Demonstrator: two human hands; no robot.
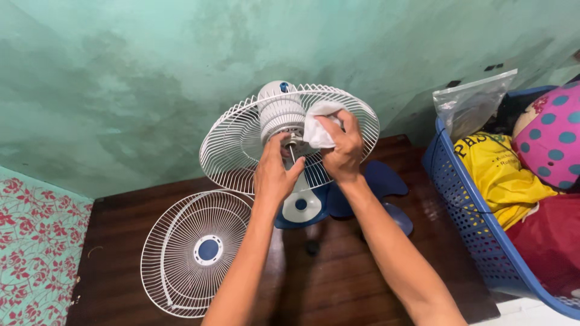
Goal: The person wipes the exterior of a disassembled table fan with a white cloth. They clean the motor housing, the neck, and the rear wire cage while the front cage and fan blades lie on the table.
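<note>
Forearms up front — left hand [273,175] gripping fan motor shaft [292,142], right hand [344,151] clutching white cloth [317,127].

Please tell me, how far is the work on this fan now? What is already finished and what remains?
Done: the front grille is off and lies flat on the wooden table; the blue blade is off too, behind the hands.
In hand: the right hand presses a white cloth at the motor housing, and the left hand is at the shaft.
Left: blade and front grille are not yet back on the rear grille.

Both forearms bare, no sleeves, no jewellery.
</note>
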